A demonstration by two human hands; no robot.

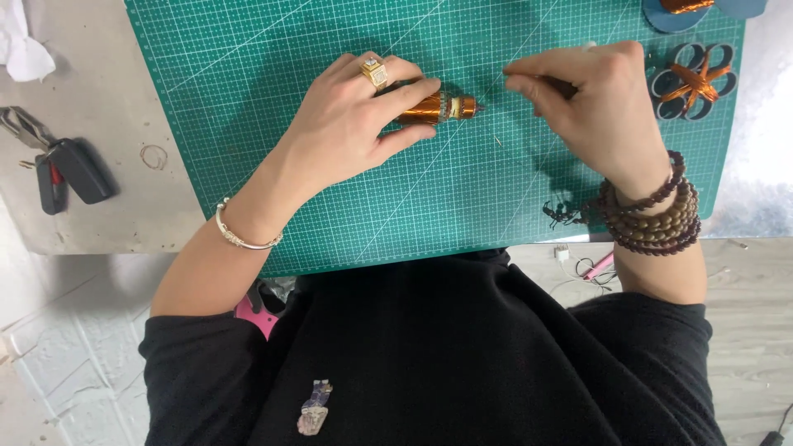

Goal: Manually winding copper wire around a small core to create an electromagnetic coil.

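My left hand [363, 124] lies on a green cutting mat [273, 74] and grips a small spool wound with orange-copper wire [438, 107]; its metal tip points right. My right hand [595, 103] is to the right of the spool, fingers pinched together on a thin dark tool or wire end that is mostly hidden. A fine wire appears to run between the spool tip and the pinched fingers. The left hand wears a gold ring and a silver bracelet; bead bracelets wrap the right wrist.
Dark petal-shaped piece wrapped in orange wire [695, 81] sits at the mat's right edge, with another blue piece [681, 12] above it. Car keys [62, 169] and a small wire loop [153, 155] lie on the grey tabletop left of the mat.
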